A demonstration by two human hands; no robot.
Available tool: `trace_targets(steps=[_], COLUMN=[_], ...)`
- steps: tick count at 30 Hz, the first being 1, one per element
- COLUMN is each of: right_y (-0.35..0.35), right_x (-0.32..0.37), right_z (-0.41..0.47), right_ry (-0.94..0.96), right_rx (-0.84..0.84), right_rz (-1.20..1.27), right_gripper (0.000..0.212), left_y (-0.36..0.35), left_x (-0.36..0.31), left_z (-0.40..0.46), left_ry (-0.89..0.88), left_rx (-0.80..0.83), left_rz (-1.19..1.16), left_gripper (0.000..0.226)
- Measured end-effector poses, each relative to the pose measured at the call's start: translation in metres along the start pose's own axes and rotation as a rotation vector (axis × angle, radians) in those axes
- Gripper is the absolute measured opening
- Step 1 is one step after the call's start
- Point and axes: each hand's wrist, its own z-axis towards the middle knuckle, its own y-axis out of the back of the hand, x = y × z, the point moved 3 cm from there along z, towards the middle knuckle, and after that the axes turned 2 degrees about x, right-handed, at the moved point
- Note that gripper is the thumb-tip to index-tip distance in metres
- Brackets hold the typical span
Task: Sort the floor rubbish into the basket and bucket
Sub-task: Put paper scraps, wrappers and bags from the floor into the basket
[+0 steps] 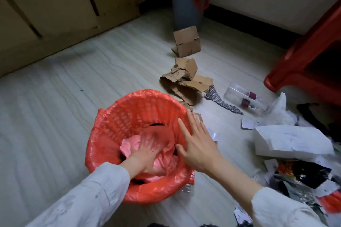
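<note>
A basket (118, 116) lined with a red plastic bag stands on the floor in front of me. My left hand (145, 151) is down inside it, fingers spread and blurred, resting on pink crumpled paper (127, 148). My right hand (195, 142) is open, fingers apart, over the basket's right rim and holds nothing. A grey bucket (188, 5) with a red liner stands far back by the wall. Torn cardboard (186, 77) and a small cardboard box (187, 41) lie between the two.
A clear plastic container (245, 97), a patterned strip (219, 100), a white paper bag (289, 140) and mixed wrappers (304, 173) litter the floor at right. A red plastic stool (310, 51) stands at right. A clear bottle (188, 187) lies against the basket. Cabinets (55, 5) line the left.
</note>
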Motion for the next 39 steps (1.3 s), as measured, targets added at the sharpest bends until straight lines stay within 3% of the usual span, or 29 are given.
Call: trace_targets(steps=[4, 6, 14, 18, 22, 27, 32, 35, 39], right_y=[-0.009, -0.012, -0.017, -0.012, -0.011, 0.025, 0.069, 0.070, 0.043], right_x=[-0.006, -0.006, -0.007, -0.007, -0.008, -0.016, -0.053, -0.080, -0.116], right_z=[0.011, 0.012, 0.012, 0.013, 0.010, -0.013, -0.073, -0.126, -0.187], right_ry=[0.046, 0.062, 0.071, 0.074, 0.027, -0.038, -0.218, -0.313, -0.454], right_rx=[-0.201, -0.219, -0.190, -0.106, -0.010, -0.002, 0.024, 0.039, 0.089], right_rz=[-0.072, -0.069, -0.043, -0.032, -0.003, 0.313, 0.223, 0.231, 0.294], right_gripper=[0.069, 0.070, 0.074, 0.080, 0.065, 0.057, 0.051, 0.051, 0.052], left_y=[-0.022, -0.026, -0.025, 0.006, 0.041, 0.091, 0.143, 0.151, 0.117], left_x=[0.000, -0.003, -0.005, -0.008, -0.010, -0.032, -0.081, -0.132, -0.195], left_z=[0.041, 0.049, 0.054, 0.033, 0.002, -0.051, -0.107, -0.125, -0.121], left_ry=[0.027, 0.047, 0.054, -0.006, -0.040, -0.090, -0.200, -0.358, -0.499], left_rx=[0.090, 0.104, 0.160, 0.164, -0.031, -0.431, -0.856, -0.858, -0.681], left_rz=[0.067, 0.105, 0.072, 0.014, -0.157, -0.423, -0.588, -0.600, -0.585], left_gripper=[0.107, 0.106, 0.116, 0.097, 0.060, 0.041, 0.029, 0.028, 0.028])
